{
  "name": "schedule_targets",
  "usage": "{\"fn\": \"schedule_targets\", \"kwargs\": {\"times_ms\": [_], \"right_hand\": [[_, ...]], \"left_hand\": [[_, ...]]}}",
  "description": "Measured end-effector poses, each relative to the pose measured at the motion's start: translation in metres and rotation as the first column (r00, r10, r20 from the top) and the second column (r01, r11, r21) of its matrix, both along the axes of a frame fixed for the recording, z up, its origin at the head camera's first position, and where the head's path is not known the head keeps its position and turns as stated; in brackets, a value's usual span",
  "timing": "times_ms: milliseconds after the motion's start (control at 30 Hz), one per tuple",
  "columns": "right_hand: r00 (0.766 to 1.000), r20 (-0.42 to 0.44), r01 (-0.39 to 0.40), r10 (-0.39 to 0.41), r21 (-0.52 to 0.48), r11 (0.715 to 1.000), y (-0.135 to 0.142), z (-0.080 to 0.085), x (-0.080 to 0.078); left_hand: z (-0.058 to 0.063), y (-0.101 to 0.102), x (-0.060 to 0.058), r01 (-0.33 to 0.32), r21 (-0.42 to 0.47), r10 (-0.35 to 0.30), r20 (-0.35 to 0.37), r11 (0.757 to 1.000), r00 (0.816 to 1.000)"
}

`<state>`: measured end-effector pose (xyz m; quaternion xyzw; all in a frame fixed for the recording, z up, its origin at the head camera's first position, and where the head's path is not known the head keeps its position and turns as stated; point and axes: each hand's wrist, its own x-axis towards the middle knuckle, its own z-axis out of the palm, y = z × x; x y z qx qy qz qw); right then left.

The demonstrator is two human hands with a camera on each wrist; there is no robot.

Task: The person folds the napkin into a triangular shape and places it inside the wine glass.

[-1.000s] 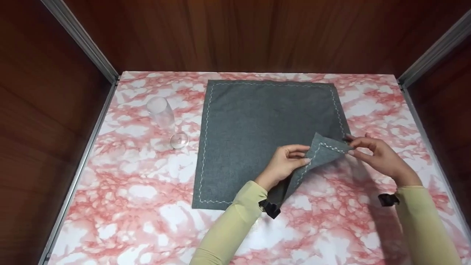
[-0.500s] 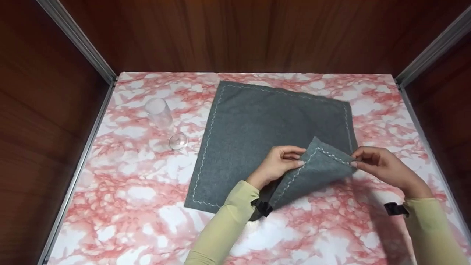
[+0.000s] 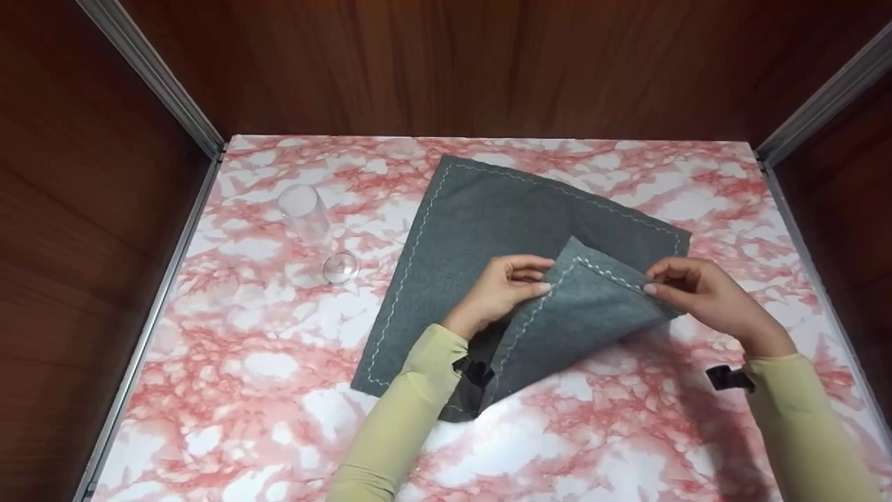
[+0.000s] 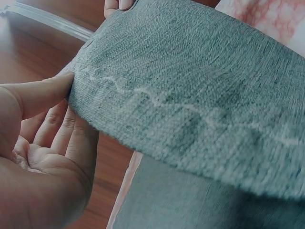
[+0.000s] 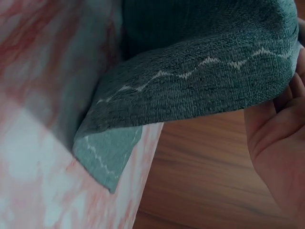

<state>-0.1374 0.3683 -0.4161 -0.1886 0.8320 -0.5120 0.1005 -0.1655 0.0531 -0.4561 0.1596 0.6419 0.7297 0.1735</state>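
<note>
A dark grey cloth napkin [image 3: 460, 258] with a pale zigzag stitch along its border lies turned at an angle on the table. Its near right corner is lifted and folded back over the rest. My left hand [image 3: 498, 293] pinches the left edge of that raised flap between thumb and fingers; the left wrist view shows the thumb [image 4: 45, 95] on top of the cloth. My right hand [image 3: 711, 300] pinches the flap's other edge, to the right of the corner tip. In the right wrist view the cloth edge [image 5: 190, 90] curves up to the right fingers.
A clear stemmed glass [image 3: 306, 213] stands left of the napkin, its round foot [image 3: 341, 268] on the red and white marbled table [image 3: 244, 418]. Dark wooden panels [image 3: 446, 70] with metal corner rails enclose the table at the back and sides.
Both hands have drawn the lifted corner leftward and farther over the napkin, so the folded flap is larger. The napkin has turned clockwise, its far right corner coming nearer. The glass has stayed put.
</note>
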Motion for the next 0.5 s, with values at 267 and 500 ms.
{"fn": "schedule_targets", "kwargs": {"times_ms": [267, 500], "right_hand": [[0.997, -0.034, 0.066, -0.063, 0.072, 0.995, -0.017, 0.007, -0.023], [0.997, -0.058, 0.059, -0.057, 0.044, 0.997, -0.043, 0.026, -0.040]], "left_hand": [[0.004, -0.013, -0.019, -0.029, 0.015, 0.029, -0.005, 0.999, 1.000], [0.004, -0.026, -0.035, -0.054, 0.039, 0.054, 0.014, 0.998, 0.998]]}}
